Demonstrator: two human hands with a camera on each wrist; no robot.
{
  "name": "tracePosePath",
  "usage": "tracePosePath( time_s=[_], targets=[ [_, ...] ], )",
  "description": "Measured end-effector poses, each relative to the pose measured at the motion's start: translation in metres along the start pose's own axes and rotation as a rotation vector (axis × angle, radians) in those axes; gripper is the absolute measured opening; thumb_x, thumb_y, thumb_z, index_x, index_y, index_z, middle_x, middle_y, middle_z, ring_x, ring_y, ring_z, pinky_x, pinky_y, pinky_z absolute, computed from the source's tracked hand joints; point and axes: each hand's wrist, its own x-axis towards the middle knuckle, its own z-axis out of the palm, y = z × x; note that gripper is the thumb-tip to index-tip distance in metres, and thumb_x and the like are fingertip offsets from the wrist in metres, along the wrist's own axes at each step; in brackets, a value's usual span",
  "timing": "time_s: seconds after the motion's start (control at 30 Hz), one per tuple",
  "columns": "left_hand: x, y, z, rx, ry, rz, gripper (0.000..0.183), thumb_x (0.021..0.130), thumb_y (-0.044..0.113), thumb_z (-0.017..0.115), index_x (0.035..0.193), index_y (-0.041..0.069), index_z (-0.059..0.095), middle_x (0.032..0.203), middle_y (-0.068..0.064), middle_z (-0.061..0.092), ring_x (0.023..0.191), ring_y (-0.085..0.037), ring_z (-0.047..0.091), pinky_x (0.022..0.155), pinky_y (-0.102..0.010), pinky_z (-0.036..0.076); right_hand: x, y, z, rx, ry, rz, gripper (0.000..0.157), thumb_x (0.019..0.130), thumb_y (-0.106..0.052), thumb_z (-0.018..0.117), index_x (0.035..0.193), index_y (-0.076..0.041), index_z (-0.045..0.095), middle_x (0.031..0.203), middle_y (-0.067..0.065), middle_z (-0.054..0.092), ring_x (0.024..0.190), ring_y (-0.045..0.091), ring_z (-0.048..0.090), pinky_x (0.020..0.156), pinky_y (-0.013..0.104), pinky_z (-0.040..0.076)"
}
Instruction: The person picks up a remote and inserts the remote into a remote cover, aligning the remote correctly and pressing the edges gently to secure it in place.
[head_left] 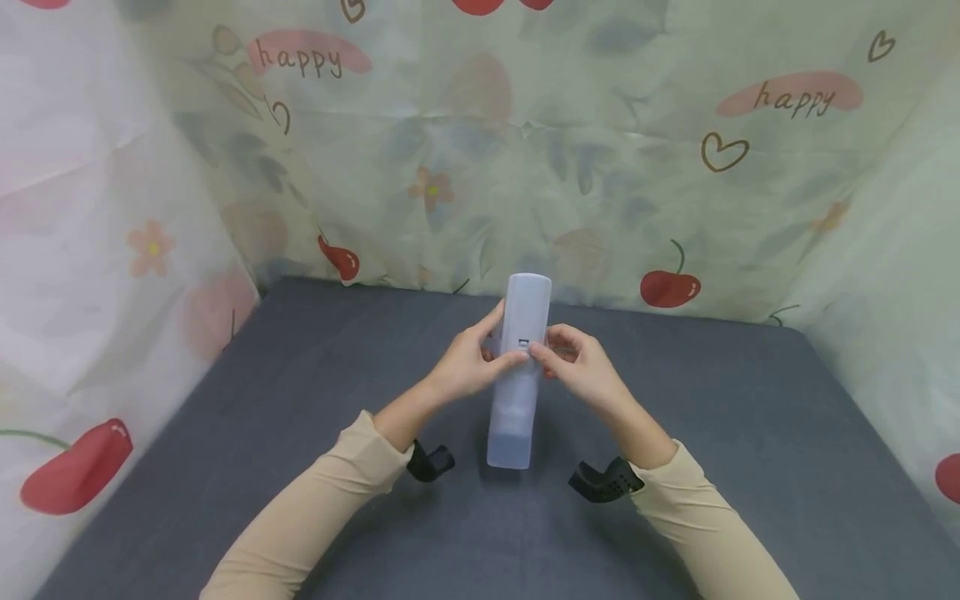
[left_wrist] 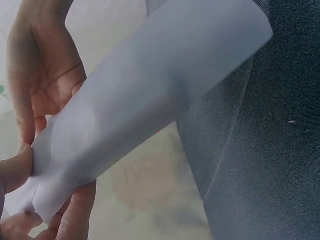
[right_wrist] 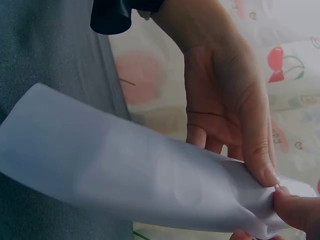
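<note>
A long white remote control (head_left: 528,304), its back with a small latch showing, stands out of a translucent whitish plastic sleeve (head_left: 512,442). The sleeve wraps the lower part and hangs flat toward the person. My left hand (head_left: 467,363) grips remote and sleeve from the left, thumb across the back and fingers behind. From the right, my right hand (head_left: 587,367) pinches the sleeve's edge, thumb tip close by the left thumb. The sleeve (left_wrist: 130,90) fills much of the left wrist view. In the right wrist view the right hand (right_wrist: 225,100) bends over the creased sleeve edge.
A dark grey cloth-covered table (head_left: 337,350) lies beneath the hands. Printed curtains (head_left: 480,167) enclose it at the back and on both sides. A black strap device (head_left: 431,461) sits at the left wrist, another black device (head_left: 603,481) at the right.
</note>
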Motion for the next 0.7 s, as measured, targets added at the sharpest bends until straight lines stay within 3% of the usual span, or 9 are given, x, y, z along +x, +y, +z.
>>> tracePosePath(
  time_s=[0.17, 0.27, 0.4, 0.53, 0.7],
  targets=[
    [-0.001, 0.0, -0.001, -0.041, -0.006, -0.009, 0.081, 0.088, 0.02, 0.065, 0.151, 0.02, 0.014, 0.108, -0.019, 0.055, 0.059, -0.017, 0.056, 0.059, -0.024, 0.049, -0.001, 0.0, 0.0, -0.008, -0.002, -0.025, 0.038, 0.094, -0.024, 0.056, 0.121, 0.003, 0.052, 0.115, 0.023, 0.059, 0.089, 0.015, 0.061, 0.077, 0.03, 0.053],
    [-0.001, -0.002, -0.001, -0.162, 0.017, -0.067, 0.074, 0.091, 0.021, 0.061, 0.15, 0.021, 0.017, 0.114, -0.02, 0.057, 0.08, -0.025, 0.067, 0.07, -0.03, 0.055, -0.001, 0.0, -0.002, 0.014, 0.015, -0.023, 0.038, 0.095, -0.022, 0.054, 0.122, 0.004, 0.051, 0.114, 0.024, 0.06, 0.091, 0.014, 0.061, 0.081, 0.03, 0.051],
    [-0.002, -0.006, -0.001, -0.376, 0.085, -0.152, 0.047, 0.095, 0.016, 0.054, 0.139, 0.006, 0.039, 0.119, -0.023, 0.058, 0.106, -0.033, 0.063, 0.085, -0.039, 0.054, 0.001, 0.001, -0.006, 0.067, 0.046, -0.011, 0.037, 0.096, -0.019, 0.053, 0.124, 0.005, 0.048, 0.119, 0.027, 0.059, 0.09, 0.007, 0.059, 0.083, 0.026, 0.049],
    [-0.004, -0.011, 0.0, -0.428, 0.119, -0.205, 0.028, 0.093, 0.012, 0.058, 0.115, -0.004, 0.058, 0.114, -0.023, 0.062, 0.098, -0.027, 0.067, 0.083, -0.036, 0.055, 0.002, 0.002, -0.008, 0.098, 0.054, -0.011, 0.039, 0.096, -0.018, 0.053, 0.127, 0.005, 0.046, 0.122, 0.028, 0.057, 0.087, 0.0, 0.058, 0.08, 0.021, 0.048],
    [-0.004, -0.013, 0.003, -0.423, 0.158, -0.209, 0.022, 0.089, 0.012, 0.063, 0.104, -0.004, 0.064, 0.104, -0.022, 0.067, 0.078, -0.011, 0.067, 0.075, -0.032, 0.057, 0.003, 0.003, -0.01, 0.124, 0.013, -0.021, 0.044, 0.096, -0.019, 0.052, 0.133, 0.003, 0.042, 0.125, 0.028, 0.055, 0.087, -0.002, 0.058, 0.081, 0.023, 0.049]
  ],
)
